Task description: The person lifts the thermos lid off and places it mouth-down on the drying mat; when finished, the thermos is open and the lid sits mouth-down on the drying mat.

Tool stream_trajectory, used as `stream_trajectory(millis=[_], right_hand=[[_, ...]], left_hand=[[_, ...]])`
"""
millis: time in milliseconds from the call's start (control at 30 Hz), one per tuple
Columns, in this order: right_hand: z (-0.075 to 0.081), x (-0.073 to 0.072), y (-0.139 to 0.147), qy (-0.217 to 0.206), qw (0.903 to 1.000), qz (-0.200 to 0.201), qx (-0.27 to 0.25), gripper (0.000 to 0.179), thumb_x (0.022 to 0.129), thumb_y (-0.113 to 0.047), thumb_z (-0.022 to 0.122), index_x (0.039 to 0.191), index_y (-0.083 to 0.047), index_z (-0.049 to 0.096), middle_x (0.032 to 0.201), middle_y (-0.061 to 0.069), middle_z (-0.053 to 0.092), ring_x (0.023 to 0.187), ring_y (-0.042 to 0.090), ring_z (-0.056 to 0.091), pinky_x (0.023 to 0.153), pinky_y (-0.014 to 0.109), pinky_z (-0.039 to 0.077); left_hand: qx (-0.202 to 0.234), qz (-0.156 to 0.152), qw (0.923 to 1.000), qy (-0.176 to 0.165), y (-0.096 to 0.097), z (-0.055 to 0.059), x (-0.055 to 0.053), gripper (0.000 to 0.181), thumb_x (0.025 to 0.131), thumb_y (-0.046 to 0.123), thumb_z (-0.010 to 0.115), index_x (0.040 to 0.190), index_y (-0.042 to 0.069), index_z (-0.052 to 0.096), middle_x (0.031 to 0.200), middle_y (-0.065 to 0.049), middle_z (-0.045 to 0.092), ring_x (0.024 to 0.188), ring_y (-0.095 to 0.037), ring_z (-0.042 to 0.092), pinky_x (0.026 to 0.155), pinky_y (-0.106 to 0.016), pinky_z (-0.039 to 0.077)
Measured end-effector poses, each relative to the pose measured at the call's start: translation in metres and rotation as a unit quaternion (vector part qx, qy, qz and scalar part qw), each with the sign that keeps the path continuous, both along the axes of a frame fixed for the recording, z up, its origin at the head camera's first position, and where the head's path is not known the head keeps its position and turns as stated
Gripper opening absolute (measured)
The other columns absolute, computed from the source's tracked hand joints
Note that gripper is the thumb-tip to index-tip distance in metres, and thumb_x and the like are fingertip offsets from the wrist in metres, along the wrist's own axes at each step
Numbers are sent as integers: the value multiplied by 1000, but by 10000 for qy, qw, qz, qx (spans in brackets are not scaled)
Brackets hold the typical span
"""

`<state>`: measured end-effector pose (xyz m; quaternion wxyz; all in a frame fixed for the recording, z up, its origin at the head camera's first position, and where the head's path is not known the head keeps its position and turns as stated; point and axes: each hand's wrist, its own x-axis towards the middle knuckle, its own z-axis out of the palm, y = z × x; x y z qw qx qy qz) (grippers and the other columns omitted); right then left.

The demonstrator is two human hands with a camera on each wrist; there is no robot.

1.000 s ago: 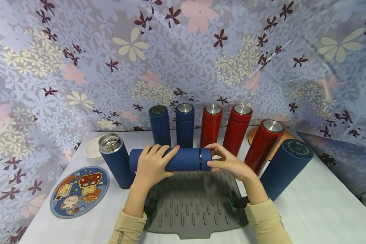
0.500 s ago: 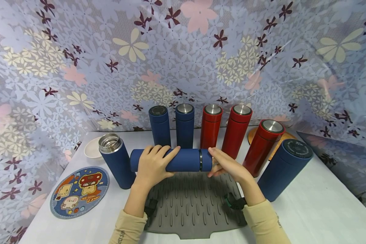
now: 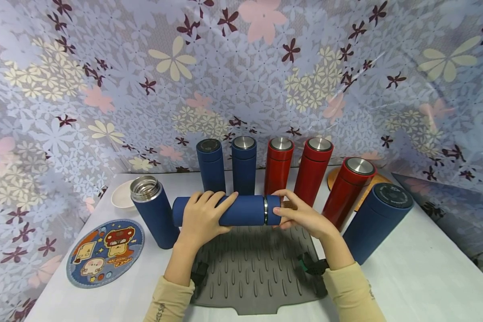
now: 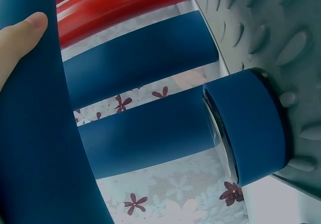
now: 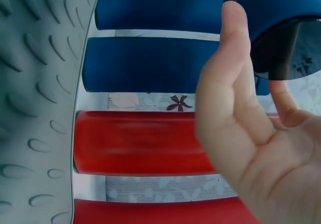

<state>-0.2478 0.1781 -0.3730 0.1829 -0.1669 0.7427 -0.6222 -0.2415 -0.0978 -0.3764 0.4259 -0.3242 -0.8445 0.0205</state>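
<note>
A blue thermos [image 3: 241,210] lies horizontally in the air above the grey mat. My left hand [image 3: 203,212] grips its body from above, the thumb toward the lid side. At the thermos's right end my right hand [image 3: 302,214] pinches the blue lid [image 3: 273,209] between thumb and fingers. A dark and silvery ring shows between lid and body. In the right wrist view the lid's dark glossy top [image 5: 281,48] faces my palm. Another short blue lid [image 4: 248,128] stands on the mat in the left wrist view, hidden in the head view.
An open blue thermos [image 3: 154,214] with a bare steel mouth stands left. Closed blue thermoses [image 3: 244,165] and red thermoses [image 3: 279,165] line the back, with a larger blue one [image 3: 376,223] at right. A cartoon placemat [image 3: 104,252], white bowl [image 3: 122,195] and grey ridged mat [image 3: 255,277] lie around.
My right hand turned over the lid half a second ago and has turned back to a pinch. More silver shows at the ring. The left hand stays nearly still.
</note>
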Motion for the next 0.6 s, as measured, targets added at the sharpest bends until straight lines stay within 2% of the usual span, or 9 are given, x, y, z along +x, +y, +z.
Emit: stream_trajectory(millis=[167,400,600], right_hand=[[1,1,4,302,9995,50,-89,58,84,-20,62,132,-8,33,122,27,37,98,33,52,75,44,54],[3,4,7,694,9968,172,-344,58,79,-13,67,127,-8,35,118,26,40,96,35,57,77,47,50],[5,6,12,1080,9922,267,-556,57,76,-3,70,125,-14,41,121,18,42,100,32,56,81,42,51]], left_hand=[[58,-28,10000,-31,1,0,0,88,45,56,85,123,25,59,101,-3,66,87,-24,61,77,-38,49],[211,-137,9997,11,3,2,1,86,46,55,85,123,24,60,101,-4,66,86,-24,62,76,-38,49],[359,-251,9990,-12,3,2,0,84,47,55,84,122,23,61,100,-3,66,86,-24,62,76,-38,50]])
